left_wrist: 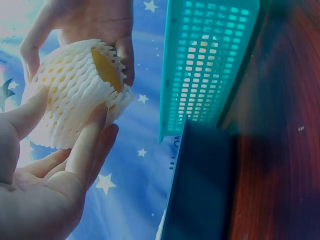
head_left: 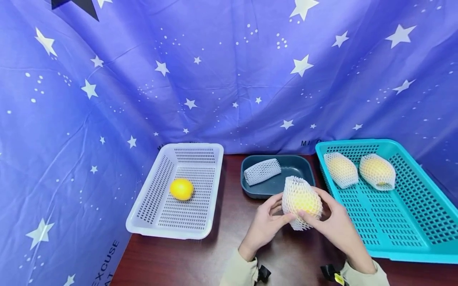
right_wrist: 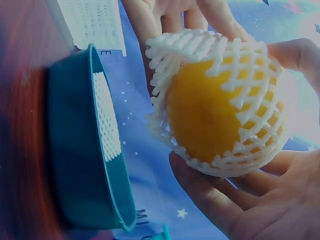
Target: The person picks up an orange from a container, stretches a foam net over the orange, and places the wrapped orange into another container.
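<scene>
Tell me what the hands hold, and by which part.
A yellow fruit in a white foam net, held by its netted sides: the left hand at its left, the right hand at its right.

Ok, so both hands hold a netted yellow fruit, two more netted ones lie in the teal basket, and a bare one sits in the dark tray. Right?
Not quite: the head view shows the bare fruit in the white basket, not the dark tray. The rest holds.
</scene>
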`<action>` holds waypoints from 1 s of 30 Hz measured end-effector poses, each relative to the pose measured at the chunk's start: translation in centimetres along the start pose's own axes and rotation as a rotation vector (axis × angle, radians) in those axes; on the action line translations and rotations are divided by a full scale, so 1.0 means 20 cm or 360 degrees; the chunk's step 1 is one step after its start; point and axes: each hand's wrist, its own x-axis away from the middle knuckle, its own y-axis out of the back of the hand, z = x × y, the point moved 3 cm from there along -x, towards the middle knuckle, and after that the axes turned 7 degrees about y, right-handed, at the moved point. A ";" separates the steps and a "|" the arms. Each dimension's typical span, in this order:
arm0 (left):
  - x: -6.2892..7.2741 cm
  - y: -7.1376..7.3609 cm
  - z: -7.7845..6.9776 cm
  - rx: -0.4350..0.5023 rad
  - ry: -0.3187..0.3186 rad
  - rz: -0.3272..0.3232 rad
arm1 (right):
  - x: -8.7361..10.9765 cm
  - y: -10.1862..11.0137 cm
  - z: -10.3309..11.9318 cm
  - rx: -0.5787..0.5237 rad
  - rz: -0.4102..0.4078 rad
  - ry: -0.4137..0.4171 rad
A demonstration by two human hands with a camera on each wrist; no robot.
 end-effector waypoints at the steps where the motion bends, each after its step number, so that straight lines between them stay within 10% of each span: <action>1: -0.01 -0.01 0.00 -0.0004 0.0008 0.0000 | 0.00 0.01 0.00 0.0018 0.0003 -0.0012; 22: -0.14 -0.16 0.03 -0.0069 -0.0053 0.0061 | 0.00 0.21 0.00 0.0409 0.0004 -0.0106; 30: -0.17 -0.21 0.02 -0.0010 0.0085 0.0103 | 0.00 0.28 -0.03 0.0444 0.0008 -0.0147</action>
